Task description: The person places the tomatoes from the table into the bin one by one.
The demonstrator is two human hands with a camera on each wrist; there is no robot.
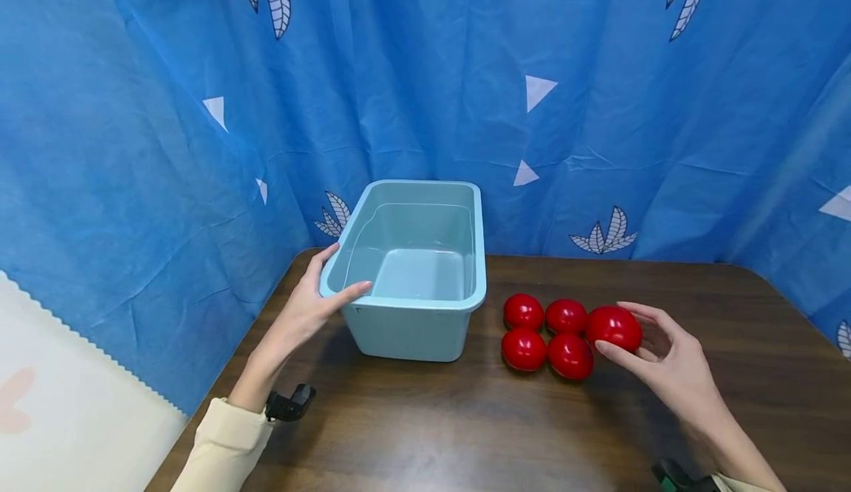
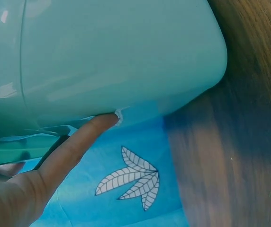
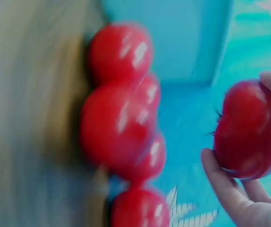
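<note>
On the left of the head view, my left hand (image 1: 319, 307) holds the light blue-green plastic bin (image 1: 408, 333) by its left rim, thumb over the near corner. In the left wrist view a finger (image 2: 74, 146) presses against the bin's outer wall (image 2: 126, 52). My right hand (image 1: 678, 366) grips a glossy red tomato (image 1: 614, 328) between thumb and fingers. Seen from the right wrist, that held tomato (image 3: 249, 130) is apart from the other tomatoes (image 3: 119, 125), with a dark stem tip showing at its side. The bin's visible floor is bare.
Several red tomatoes (image 1: 524, 349) sit in a tight group on the dark wooden table (image 1: 425, 433), right of the bin. A blue patterned cloth (image 1: 432, 71) hangs behind the table's far edge and along its sides.
</note>
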